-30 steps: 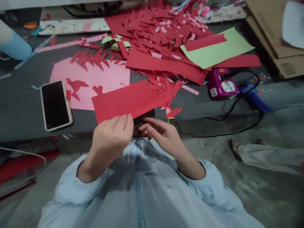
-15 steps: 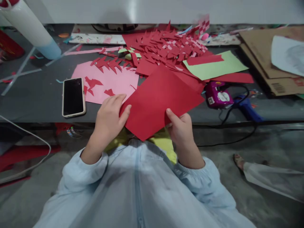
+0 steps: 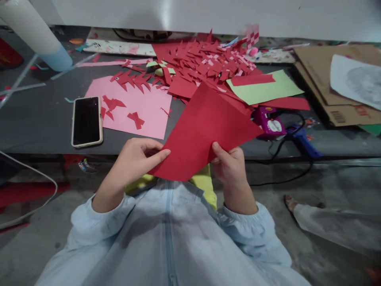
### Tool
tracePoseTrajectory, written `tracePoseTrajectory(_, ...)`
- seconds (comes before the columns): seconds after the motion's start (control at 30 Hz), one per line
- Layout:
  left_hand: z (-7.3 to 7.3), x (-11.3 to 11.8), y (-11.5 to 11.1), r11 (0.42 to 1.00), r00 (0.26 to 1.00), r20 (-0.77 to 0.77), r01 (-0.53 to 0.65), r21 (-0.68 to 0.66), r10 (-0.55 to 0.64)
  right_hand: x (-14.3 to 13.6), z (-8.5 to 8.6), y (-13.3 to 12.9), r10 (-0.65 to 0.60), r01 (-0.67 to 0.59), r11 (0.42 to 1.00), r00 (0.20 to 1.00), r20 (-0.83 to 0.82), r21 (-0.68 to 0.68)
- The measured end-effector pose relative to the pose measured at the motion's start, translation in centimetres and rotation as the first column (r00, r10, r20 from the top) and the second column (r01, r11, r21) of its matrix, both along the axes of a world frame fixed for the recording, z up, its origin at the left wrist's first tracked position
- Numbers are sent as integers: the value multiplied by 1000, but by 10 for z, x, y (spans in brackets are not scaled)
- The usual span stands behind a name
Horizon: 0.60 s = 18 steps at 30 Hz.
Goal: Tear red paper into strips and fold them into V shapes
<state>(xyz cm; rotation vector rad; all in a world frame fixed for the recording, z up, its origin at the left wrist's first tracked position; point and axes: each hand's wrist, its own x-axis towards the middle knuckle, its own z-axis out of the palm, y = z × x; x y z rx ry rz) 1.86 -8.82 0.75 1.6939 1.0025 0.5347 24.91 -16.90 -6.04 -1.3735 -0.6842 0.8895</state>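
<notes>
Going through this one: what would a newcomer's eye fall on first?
Probably the large red sheet, front and centre, held by the left hand and right hand. Behind it, a heap of red paper cuttings covers the table's far side. A purple device stands out to the right.

So both hands have one big red sheet over the near edge of the table: left hand pinching its lower left side, right hand its lower right edge, both thumbs on top. Phone (screen's dark, fwiw) sits just beside a pink sheet with red scraps on it. Messy heap of red cutouts behind.
</notes>
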Motion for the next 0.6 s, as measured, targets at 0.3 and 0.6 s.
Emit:
tracePoseTrajectory(0.3,17,13,0,983,982,121,-158,89,147,1,-8,-11,208,-209,978,978,-25,-27)
tracePoseTrajectory(0.6,28,16,-2,938,952,169,-286,197,255,3,-15,-18,263,-263,965,959,107,-17)
